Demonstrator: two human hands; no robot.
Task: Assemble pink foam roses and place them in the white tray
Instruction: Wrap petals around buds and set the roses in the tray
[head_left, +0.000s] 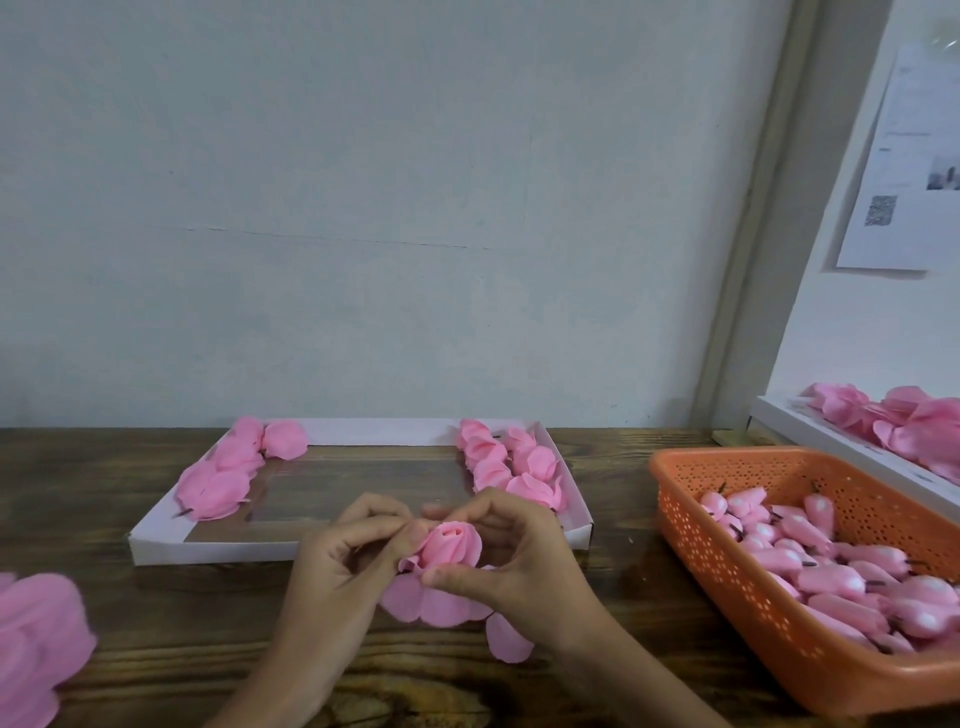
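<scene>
Both hands hold one soft pink foam rose (449, 543) just in front of the flat white cardboard tray (218, 551), above the dark wooden table (208, 649). The left hand (343, 561) pinches a petal at its side. The right hand (519, 561) curls round it, thumb pressed on the front. Loose pink petals (441, 603) hang under the rose. Finished pink roses (223, 478) lie at both ends of the tray. An orange plastic basket with holes (727, 571) sits to the right, full of pink foam buds (831, 566)
</scene>
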